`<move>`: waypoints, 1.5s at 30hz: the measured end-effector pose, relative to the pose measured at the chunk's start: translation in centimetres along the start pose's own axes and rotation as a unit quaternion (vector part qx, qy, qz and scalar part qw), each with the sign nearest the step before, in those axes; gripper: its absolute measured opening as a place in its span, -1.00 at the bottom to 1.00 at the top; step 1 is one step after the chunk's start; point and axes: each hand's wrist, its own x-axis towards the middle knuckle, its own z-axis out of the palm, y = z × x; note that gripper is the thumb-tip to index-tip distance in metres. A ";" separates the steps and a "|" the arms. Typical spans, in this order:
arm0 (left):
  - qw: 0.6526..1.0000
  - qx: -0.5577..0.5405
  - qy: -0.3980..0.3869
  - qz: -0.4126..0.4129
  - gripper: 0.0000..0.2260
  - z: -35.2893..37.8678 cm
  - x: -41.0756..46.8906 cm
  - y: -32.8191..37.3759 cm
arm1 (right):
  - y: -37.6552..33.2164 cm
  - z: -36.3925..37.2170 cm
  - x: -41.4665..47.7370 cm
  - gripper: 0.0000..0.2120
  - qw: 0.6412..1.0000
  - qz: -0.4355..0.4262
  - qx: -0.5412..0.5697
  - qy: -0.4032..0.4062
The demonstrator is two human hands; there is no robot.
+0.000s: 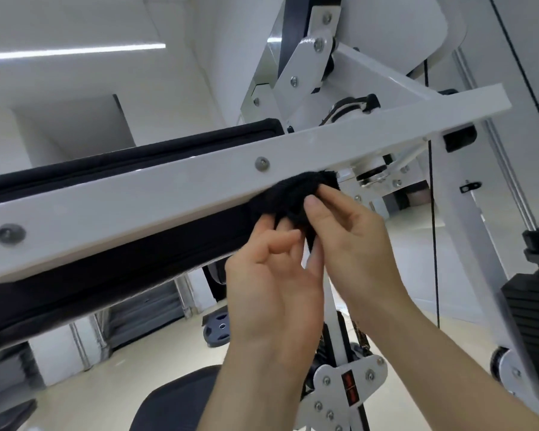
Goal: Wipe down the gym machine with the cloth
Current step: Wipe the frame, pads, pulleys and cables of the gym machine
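Under the white bar [199, 185] of the gym machine [386, 126], you press the black cloth [293, 194] against its lower edge. Your right hand [352, 244] pinches the cloth with thumb and fingers, and your left hand [271, 284] touches it with loosely curled fingers.

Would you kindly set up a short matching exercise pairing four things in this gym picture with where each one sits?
Things:
1. black cloth
2. weight plate
3. weight stack
4. black pad

Places:
A. lying on the pale floor under the machine
B. at the right edge of the picture
C. along the far side of the white beam
D. bunched at the beam's lower edge, held by the left hand and right hand

Pairs: 1-D, 2-A, 3-B, 4-C
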 end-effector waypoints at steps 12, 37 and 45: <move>0.958 0.287 0.007 -0.017 -0.51 0.0 0.1 1.6 | -1.1 1.1 2.5 -0.73 0.991 0.018 -0.063 0.117; 0.380 0.906 0.047 0.181 -0.29 -4.3 -3.6 4.2 | 0.9 5.8 -0.6 -0.88 0.989 -0.077 -0.108 0.061; 0.397 0.901 0.026 0.173 -0.29 -2.9 -2.3 2.8 | -0.1 4.6 0.2 -0.84 0.991 -0.021 -0.098 0.093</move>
